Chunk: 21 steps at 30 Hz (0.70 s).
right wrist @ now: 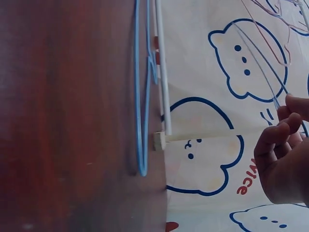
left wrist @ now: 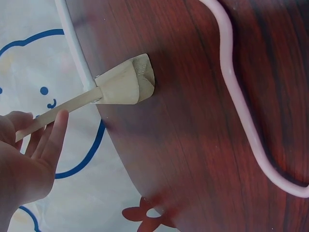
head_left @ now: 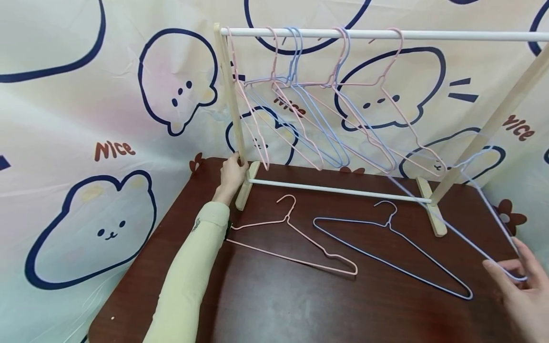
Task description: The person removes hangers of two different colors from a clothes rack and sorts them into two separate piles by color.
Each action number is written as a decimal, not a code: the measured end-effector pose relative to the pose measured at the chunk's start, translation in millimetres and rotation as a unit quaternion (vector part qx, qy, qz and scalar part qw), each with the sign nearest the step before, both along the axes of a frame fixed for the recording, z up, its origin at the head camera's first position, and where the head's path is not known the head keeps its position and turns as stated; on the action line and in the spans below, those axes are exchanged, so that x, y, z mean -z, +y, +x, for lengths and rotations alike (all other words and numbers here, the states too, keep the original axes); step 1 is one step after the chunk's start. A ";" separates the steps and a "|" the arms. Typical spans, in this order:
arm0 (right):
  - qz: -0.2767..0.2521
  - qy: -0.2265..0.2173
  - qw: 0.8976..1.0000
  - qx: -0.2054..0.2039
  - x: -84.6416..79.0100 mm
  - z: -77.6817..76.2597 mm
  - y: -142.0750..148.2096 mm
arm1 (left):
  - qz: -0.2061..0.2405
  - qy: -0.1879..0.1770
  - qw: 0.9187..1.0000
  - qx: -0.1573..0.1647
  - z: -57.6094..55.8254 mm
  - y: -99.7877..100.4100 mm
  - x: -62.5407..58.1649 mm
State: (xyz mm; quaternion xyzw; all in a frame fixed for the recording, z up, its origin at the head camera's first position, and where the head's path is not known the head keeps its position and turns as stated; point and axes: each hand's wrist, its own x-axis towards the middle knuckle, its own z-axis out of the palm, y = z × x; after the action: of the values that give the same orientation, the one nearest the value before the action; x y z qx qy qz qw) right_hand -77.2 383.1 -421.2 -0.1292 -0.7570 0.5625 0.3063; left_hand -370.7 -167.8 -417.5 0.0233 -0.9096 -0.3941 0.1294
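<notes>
Nearest, the right hand (head_left: 525,290) is pinching one corner of a pale blue, triangular wire hanger (head_left: 463,237), holding it above the glossy dark-brown wood-grain counter (head_left: 266,309). Beyond, a pink triangular wire hanger (head_left: 287,218) is lying flat, with a blue triangular wire hanger (head_left: 389,224) lying to its right. Farther back, the left hand (head_left: 233,174) is gripping a pale wooden post (head_left: 231,100) low down. A round white rod (head_left: 450,35) is carrying several pink and blue hangers (head_left: 381,82) before a bear-printed cream backdrop (head_left: 64,119).

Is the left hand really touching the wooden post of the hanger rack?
Touching. The left wrist view shows it: the left hand grips the wooden post with its fingers.
</notes>
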 end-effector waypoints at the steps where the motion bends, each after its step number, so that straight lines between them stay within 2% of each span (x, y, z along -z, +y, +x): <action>1: 0.031 -0.021 0.999 0.002 2.2 2.5 -0.6 | 0.000 -0.001 1.000 0.000 -0.3 0.5 -0.3; 4: 0.162 -0.075 0.984 0.012 6.6 8.6 -1.5 | -0.002 -0.002 1.000 -0.001 -0.4 1.2 -0.8; 6: 0.193 -0.079 0.978 -0.007 8.8 11.6 -0.7 | -0.002 -0.001 1.000 -0.002 -0.5 1.3 -0.6; 10: 0.234 -0.099 0.966 -0.054 12.8 16.0 3.1 | 0.001 0.003 1.000 -0.003 -0.4 1.3 -0.2; 14: 0.259 -0.150 0.950 -0.084 17.4 18.5 6.3 | 0.003 0.005 1.000 -0.004 -0.9 0.9 0.8; 21: 0.259 -0.231 0.928 -0.137 24.5 19.1 8.0 | -0.005 0.006 1.000 -0.006 -2.2 0.2 2.1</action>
State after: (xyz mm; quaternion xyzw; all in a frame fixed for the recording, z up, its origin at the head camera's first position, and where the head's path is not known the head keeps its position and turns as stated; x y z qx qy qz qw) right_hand -58.2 391.1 -445.7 -0.0667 -0.9365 0.3379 0.0654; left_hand -372.8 -167.6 -419.6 0.0259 -0.9106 -0.3891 0.1370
